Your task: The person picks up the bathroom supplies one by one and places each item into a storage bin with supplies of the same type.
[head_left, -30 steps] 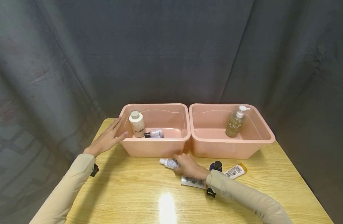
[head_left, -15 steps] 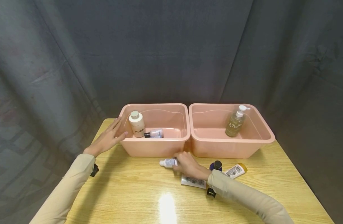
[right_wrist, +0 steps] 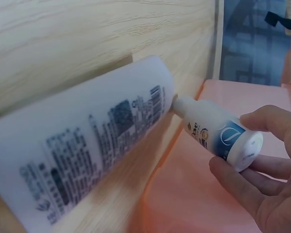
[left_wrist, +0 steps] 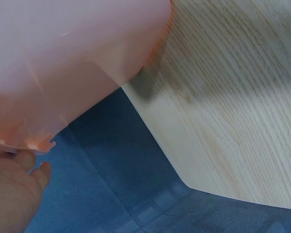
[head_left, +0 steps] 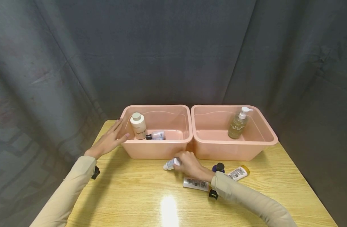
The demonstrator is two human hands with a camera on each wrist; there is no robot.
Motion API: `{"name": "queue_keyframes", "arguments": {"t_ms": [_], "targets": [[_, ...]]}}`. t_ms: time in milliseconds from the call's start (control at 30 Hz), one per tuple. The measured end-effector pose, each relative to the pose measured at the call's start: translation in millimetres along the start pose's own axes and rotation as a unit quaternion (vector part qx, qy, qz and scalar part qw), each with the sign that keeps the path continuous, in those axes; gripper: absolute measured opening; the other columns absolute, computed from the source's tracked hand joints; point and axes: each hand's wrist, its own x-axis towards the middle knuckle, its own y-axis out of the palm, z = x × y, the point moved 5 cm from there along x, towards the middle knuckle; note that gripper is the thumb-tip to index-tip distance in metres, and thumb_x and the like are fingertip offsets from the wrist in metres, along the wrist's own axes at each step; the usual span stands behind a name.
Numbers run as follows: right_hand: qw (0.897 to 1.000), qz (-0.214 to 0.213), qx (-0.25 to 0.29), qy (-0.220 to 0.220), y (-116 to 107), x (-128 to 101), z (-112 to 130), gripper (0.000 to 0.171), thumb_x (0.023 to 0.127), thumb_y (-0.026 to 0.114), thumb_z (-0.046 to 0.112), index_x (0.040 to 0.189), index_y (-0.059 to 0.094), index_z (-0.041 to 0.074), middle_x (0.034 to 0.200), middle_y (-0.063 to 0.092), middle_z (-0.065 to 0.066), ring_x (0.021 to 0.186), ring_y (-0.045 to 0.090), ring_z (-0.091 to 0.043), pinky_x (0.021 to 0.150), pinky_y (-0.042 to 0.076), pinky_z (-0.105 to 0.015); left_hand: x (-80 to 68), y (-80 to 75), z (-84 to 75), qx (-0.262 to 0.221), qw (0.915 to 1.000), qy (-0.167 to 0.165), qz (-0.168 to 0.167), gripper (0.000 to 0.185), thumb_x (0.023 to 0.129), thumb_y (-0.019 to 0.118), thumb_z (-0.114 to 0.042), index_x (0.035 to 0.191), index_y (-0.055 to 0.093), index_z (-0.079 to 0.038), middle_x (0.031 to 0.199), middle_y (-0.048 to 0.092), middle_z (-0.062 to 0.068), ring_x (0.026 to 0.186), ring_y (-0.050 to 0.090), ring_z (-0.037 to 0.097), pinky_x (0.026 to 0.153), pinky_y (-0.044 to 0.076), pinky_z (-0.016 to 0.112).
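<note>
My right hand (head_left: 190, 165) pinches a small white bottle (right_wrist: 211, 126) with a blue label near its base, just in front of the left pink bin (head_left: 153, 149). The bottle's narrow cap points down and left in the head view, its base tipped up toward the fingers. With straight, spread fingers, my left hand (head_left: 108, 142) rests on that bin's left rim. Inside the bin stand a white bottle (head_left: 139, 127) with a pale green cap and, lying beside it, small black-capped bottles (head_left: 157, 135). A white tube (right_wrist: 87, 136) with printed text lies close to my right hand.
The right pink bin (head_left: 233, 153) holds a green pump bottle (head_left: 236, 127). Partly behind the right forearm are a dark blue bottle (head_left: 219, 168) and a white tube with a yellow cap (head_left: 238, 173). A grey curtain (head_left: 162, 56) hangs behind the wooden table (head_left: 128, 195).
The small white bottle has been lifted at its base end and tilted, its cap swinging toward the front. My left hand has stayed on the rim.
</note>
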Motion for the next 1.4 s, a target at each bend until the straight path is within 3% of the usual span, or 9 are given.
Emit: {"name": "queue_keyframes", "arguments": {"t_ms": [567,800,1100,1400], "targets": [[1.000,-0.023,0.004,-0.007,-10.6,2.9,8.0,0.025,0.077,0.084,0.012,0.096,0.073,0.002,0.083,0.070,-0.005,0.067,0.063,-0.011,0.059,0.051,-0.019,-0.4,-1.2,-0.7,0.003,1.0000,0.002,-0.002,0.086,0.100,0.045,-0.058,0.159,0.011,-0.005,0.166,0.000,0.010,0.148,0.007,0.040,0.111,0.021,0.065],[1.000,-0.024,0.001,-0.007,-15.7,4.8,11.9,0.025,0.077,0.084,0.013,0.097,0.073,0.004,0.085,0.070,-0.003,0.068,0.062,-0.010,0.060,0.051,-0.020,0.1,-0.6,-0.9,-0.001,1.0000,0.000,-0.001,0.081,0.101,0.050,-0.047,0.159,0.011,-0.006,0.166,0.001,0.011,0.148,0.008,0.041,0.111,0.021,0.066],[0.999,-0.032,0.021,-0.027,-26.2,6.9,19.9,0.025,0.078,0.084,0.011,0.099,0.073,0.001,0.085,0.070,-0.005,0.068,0.063,-0.011,0.060,0.051,-0.017,0.5,-0.7,-0.3,0.002,1.0000,0.000,-0.002,0.081,0.101,0.050,-0.047,0.159,0.011,-0.006,0.166,0.001,0.011,0.148,0.008,0.041,0.110,0.022,0.066],[0.998,-0.039,0.018,-0.039,-36.3,8.1,27.4,0.024,0.078,0.084,0.013,0.096,0.073,0.002,0.083,0.070,-0.003,0.068,0.063,-0.010,0.060,0.051,-0.018,0.3,-0.2,0.4,0.005,1.0000,-0.001,-0.003,0.086,0.100,0.044,-0.059,0.159,0.011,-0.007,0.166,0.001,0.011,0.148,0.008,0.041,0.111,0.022,0.066]]}}
